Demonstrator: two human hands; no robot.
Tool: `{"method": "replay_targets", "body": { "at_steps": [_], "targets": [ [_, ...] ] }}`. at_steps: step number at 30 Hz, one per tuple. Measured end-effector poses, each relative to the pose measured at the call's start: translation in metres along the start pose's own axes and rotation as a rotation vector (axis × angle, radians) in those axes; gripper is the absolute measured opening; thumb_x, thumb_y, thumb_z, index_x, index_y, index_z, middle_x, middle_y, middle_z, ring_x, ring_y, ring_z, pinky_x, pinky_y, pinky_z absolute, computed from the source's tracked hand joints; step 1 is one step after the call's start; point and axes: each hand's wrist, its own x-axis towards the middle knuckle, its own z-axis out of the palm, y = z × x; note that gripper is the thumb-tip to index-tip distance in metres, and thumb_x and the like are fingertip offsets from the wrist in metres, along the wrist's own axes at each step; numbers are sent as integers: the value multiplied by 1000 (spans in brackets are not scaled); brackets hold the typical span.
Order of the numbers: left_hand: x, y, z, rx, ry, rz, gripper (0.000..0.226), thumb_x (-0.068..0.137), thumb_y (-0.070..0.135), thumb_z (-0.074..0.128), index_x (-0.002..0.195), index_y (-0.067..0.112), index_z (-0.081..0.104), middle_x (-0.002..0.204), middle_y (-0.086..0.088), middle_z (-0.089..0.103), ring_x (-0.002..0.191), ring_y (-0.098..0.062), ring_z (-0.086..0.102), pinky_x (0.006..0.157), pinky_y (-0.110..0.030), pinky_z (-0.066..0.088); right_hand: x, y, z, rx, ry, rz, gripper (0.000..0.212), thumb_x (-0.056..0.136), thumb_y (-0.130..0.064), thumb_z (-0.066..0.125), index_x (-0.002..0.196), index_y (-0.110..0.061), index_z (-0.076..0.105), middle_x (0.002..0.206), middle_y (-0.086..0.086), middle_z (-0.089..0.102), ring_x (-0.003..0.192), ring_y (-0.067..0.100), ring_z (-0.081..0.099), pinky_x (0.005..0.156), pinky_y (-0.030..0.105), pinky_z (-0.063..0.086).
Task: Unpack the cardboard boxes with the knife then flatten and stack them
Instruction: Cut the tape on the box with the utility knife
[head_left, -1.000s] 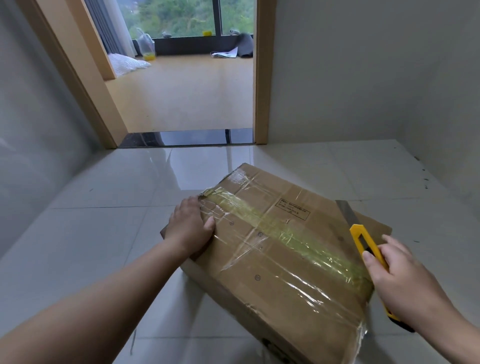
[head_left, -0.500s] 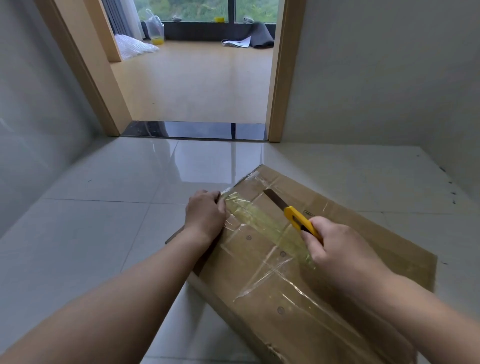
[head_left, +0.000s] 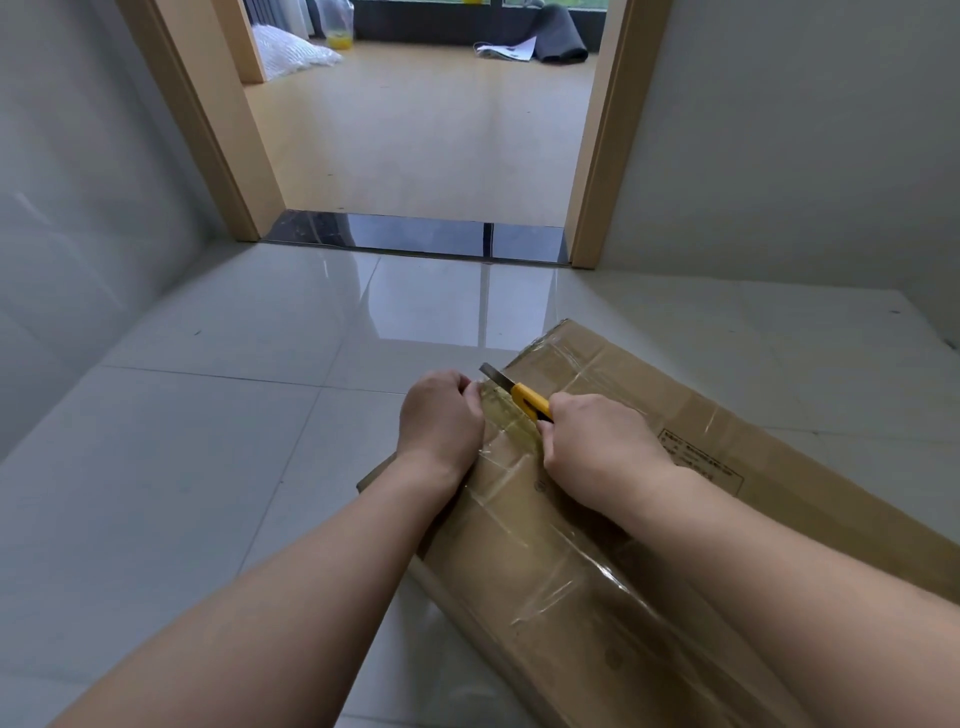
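At the far left a grey wall (head_left: 78, 208) runs down to the glossy white tiled floor (head_left: 208, 441). Further right, a wooden door frame (head_left: 208, 130) opens onto a tan floor beyond, where a white bubble-wrap bundle (head_left: 291, 52) lies near the left jamb. The person's left hand (head_left: 441, 421) rests on the near-left end of the cardboard box (head_left: 675, 519), its grip curled over the box's edge and holding it there. The box lies flat on the floor, slanting from the centre toward the lower right, its top seam covered with clear tape (head_left: 519, 493). Just right of the left hand, the right hand (head_left: 597, 447) has its grip closed round the yellow knife (head_left: 519, 396), whose grey blade points up and left at the taped end of the box. A printed label (head_left: 701, 462) sits on the box right of that hand.
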Motion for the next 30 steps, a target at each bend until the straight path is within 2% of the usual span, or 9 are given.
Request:
{"method": "replay_targets", "body": {
  "at_steps": [4,11,18,22,28,30],
  "targets": [
    [0,-1,1,-6,1,6,19,93,23,54,83,14,67,74,3,57,70,-15,51,64,-23,34,2,0,-2,-30,-15,-17,16,98,-31,41,87,-21,44,71,-5,42,60,14,43,51,31,32],
    [0,-2,3,16,-2,8,19,94,25,52,84,17,65,76,3,57,69,-13,49,62,-24,33,1,3,-3,-71,-8,-75,18,98,-33,40,87,-21,46,71,-5,43,62,16,47,55,31,36],
    [-2,-3,3,64,1,26,18,95,23,50,89,16,65,85,0,59,79,-16,49,72,-29,38,10,-2,1,-35,-41,-115,16,98,-31,42,87,-21,46,72,-4,44,62,16,48,54,31,36],
    [-4,-1,2,85,6,22,18,95,23,49,92,15,65,90,-4,63,88,-23,54,84,-37,43,6,6,1,-76,-14,-136,17,97,-28,42,80,-23,40,70,-4,45,57,13,44,45,27,27],
    [-6,2,1,73,2,9,17,94,23,50,91,15,65,85,-1,59,89,-24,54,84,-37,42,12,-1,4,-46,-24,-136,11,94,-22,44,83,-21,44,70,-4,43,57,15,43,45,27,25],
    [-6,1,1,60,3,14,17,94,23,51,91,14,65,83,1,56,89,-24,54,85,-38,42,10,6,4,-68,-16,-154,16,94,-23,43,79,-23,40,69,-4,43,56,14,43,45,27,25]
  ]
}}
